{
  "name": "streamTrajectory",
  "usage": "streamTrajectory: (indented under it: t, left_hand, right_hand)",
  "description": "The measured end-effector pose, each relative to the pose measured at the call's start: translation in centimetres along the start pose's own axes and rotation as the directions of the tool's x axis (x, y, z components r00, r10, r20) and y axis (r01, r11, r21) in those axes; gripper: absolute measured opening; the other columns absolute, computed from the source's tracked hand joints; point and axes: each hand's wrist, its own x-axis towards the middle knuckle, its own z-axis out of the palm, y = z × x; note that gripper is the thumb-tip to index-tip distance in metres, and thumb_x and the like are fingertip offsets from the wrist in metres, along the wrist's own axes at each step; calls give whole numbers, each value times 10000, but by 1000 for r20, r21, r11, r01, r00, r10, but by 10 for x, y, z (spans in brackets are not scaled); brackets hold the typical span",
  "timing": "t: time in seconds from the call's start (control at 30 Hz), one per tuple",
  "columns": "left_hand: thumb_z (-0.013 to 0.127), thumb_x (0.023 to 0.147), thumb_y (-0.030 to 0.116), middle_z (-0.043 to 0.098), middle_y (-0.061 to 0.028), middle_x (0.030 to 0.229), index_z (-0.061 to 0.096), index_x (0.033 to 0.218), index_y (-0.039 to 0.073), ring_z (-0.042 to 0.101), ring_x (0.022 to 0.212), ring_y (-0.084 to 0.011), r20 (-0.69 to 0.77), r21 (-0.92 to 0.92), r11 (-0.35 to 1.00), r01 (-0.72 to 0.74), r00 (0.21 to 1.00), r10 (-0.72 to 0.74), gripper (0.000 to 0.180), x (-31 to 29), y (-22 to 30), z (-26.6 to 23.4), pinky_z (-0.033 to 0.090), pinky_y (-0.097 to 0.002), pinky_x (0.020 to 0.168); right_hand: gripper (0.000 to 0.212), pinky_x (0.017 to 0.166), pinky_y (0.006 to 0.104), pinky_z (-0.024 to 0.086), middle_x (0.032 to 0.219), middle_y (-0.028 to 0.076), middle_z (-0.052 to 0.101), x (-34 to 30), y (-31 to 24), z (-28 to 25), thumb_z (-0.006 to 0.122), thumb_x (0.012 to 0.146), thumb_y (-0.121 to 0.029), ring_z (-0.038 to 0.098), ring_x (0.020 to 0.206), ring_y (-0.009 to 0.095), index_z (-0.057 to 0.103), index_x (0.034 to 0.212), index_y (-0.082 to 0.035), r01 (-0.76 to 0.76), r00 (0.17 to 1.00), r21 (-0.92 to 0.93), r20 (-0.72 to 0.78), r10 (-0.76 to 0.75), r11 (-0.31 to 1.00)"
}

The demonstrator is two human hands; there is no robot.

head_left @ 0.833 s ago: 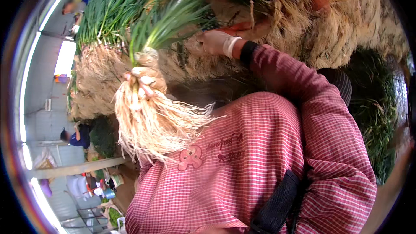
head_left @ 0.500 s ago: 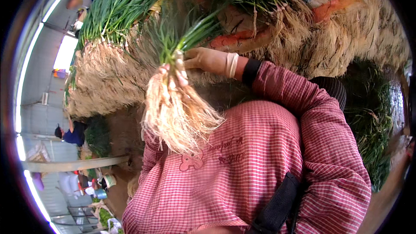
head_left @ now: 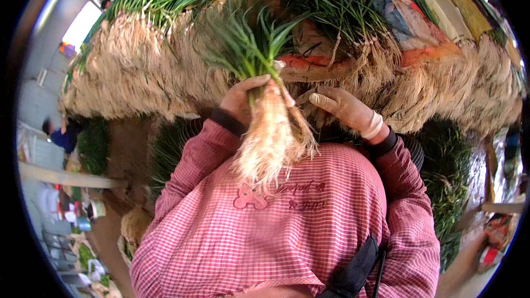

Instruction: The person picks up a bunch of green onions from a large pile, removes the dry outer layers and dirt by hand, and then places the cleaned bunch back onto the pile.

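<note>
A bunch of green onions (head_left: pixel 268 135) hangs upright in front of my chest, green leaves up and long pale roots down. My left hand (head_left: pixel 243 96) is closed round its middle, where the stems meet the roots; part of the hand is behind the bunch. Close by on the right is my right hand (head_left: pixel 349 111), in a pale glove with a white band at the wrist. Its fingers point at the bunch and are bent together beside the stems. Whatever they pinch is too small and blurred to name.
Rooted green onions lie heaped along a long pile (head_left: pixel 124 69) ahead, with leafy bunches (head_left: pixel 353 19) and an orange-edged sack (head_left: pixel 422 49) on top. Dark green leaves (head_left: pixel 441 171) lie at the right. Another person (head_left: pixel 65 137) is far off at the left, near a pale beam (head_left: pixel 72 175).
My left hand now shows round the stems, and my right hand has moved off the bunch to its right side. The bunch has shifted a little to the right.
</note>
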Motion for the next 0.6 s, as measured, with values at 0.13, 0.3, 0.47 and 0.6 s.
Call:
streamTrajectory:
  t: [0.13,0.3,0.47,0.6]
  left_hand:
    - [620,887,122,708,-118,961,631,1123,-21,694,865,-213,-63,337,940,-49,995,75,276,25,-9,13,579,-342,829]
    - [553,928,95,710,-130,903,628,1141,-15,696,693,-212,-114,195,975,107,990,-86,252,55,-34,3,588,-312,579]
    - [537,933,87,682,-122,1137,606,1231,8,700,891,-223,27,222,966,134,989,-143,316,64,-42,-11,598,-327,633]
    - [582,940,117,615,-82,1312,583,1289,37,685,976,-219,68,52,999,0,998,-4,358,65,-39,-1,603,-348,679]
  right_hand:
    - [337,710,339,506,985,108,645,0,21,10,580,992,-335,609,781,210,630,1111,-23,299,915,-354,-158,-371,886]
    - [334,640,434,487,800,191,641,-1,24,4,631,947,-371,641,729,349,616,957,-38,51,861,-338,-462,-213,940]
    - [368,656,486,486,838,260,644,8,33,2,613,927,-390,629,788,448,597,961,-24,-18,891,-530,-394,-227,848]
    - [351,707,493,481,861,256,643,-8,24,-2,592,921,-375,626,831,442,583,991,-32,-40,943,-575,-292,-160,817]
